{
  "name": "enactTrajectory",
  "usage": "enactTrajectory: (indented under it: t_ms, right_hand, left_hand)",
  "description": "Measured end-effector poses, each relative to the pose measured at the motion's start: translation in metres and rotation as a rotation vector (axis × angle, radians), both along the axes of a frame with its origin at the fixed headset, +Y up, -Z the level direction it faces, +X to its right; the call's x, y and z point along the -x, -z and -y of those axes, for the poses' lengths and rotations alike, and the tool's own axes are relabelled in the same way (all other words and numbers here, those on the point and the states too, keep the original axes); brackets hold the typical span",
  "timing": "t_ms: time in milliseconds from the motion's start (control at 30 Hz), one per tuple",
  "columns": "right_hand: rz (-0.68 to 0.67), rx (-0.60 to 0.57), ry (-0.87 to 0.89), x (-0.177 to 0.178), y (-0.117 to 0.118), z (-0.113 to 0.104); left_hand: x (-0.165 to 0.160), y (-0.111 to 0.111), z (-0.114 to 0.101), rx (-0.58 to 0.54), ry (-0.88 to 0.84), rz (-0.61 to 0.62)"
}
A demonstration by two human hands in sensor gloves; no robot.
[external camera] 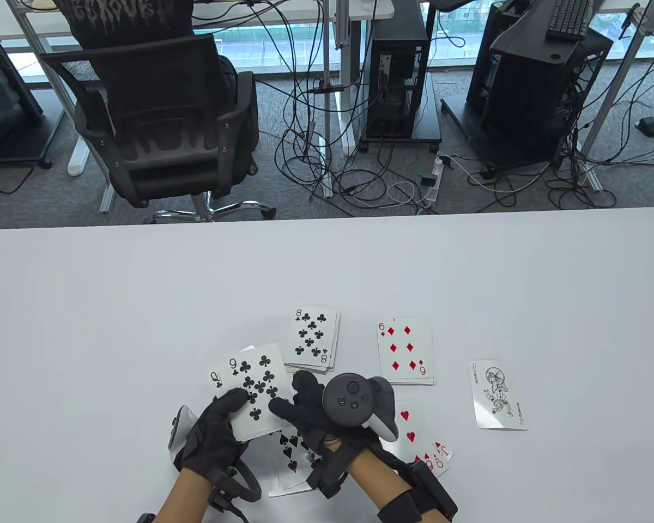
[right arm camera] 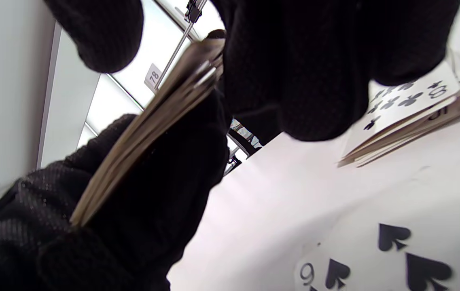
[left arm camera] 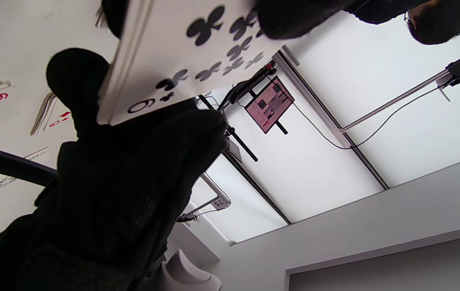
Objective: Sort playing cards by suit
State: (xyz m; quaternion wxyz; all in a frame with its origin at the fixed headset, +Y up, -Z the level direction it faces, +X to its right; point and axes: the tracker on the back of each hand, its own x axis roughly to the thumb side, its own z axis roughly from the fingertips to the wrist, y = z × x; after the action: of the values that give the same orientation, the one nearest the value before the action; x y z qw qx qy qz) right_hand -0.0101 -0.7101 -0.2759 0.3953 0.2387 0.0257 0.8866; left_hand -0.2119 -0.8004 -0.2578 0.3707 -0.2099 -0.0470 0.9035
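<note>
Cards: the 9 of clubs [external camera: 256,389] tops the deck [external camera: 250,425] clamped in my left hand [external camera: 215,430], light, slick, bendy, so my right hand [external camera: 305,406], fingers curled at its right edge, should pinch that edge.

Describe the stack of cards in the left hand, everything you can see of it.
The stack of cards is a thick face-up packet with white faces. Its top card is the nine of clubs, with a queen's corner fanned out behind its left edge. The left hand holds it tilted above the table, thumb on the face, fingers underneath. The right hand reaches in at its right edge, fingers touching the top card. In the right wrist view its layered edges show, looking slightly uneven.
</note>
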Motion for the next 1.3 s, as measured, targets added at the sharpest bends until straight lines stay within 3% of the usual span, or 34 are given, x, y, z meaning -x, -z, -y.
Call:
enactTrajectory:
  t_ms: [167,300,433,633,800,1067,1300]
  right_hand:
    - [0.010,-0.033,-0.075,0.008,0.001,0.003]
    - [0.092,-0.033,0.063,0.004,0.004,0.006]
    - [0.116,-0.058,0.081,-0.002,0.007,0.006]
    - [0.141,0.019,0.117,-0.007,0.020,0.009]
    - [0.169,0.052,0.110,-0.019,0.047,0.004]
    - [0.414,0.146,0.230,-0.043,0.103,-0.002]
    - [0.533,0.198,-0.028,-0.028,0.124,0.028]
  left_hand:
    - [0.000,0.000,0.000,-0.007,0.007,0.003]
    - [0.000,0.001,0.002,0.000,-0.002,0.004]
    - [-0.001,0.001,0.001,-0.005,-0.002,0.010]
    - [-0.001,0.002,0.001,-0.005,-0.001,0.004]
    - [0.000,0.001,0.003,0.016,-0.004,-0.004]
    - [0.001,0.001,0.003,0.039,0.010,-0.013]
    - [0.003,0.002,0.000,0.033,0.002,-0.030]
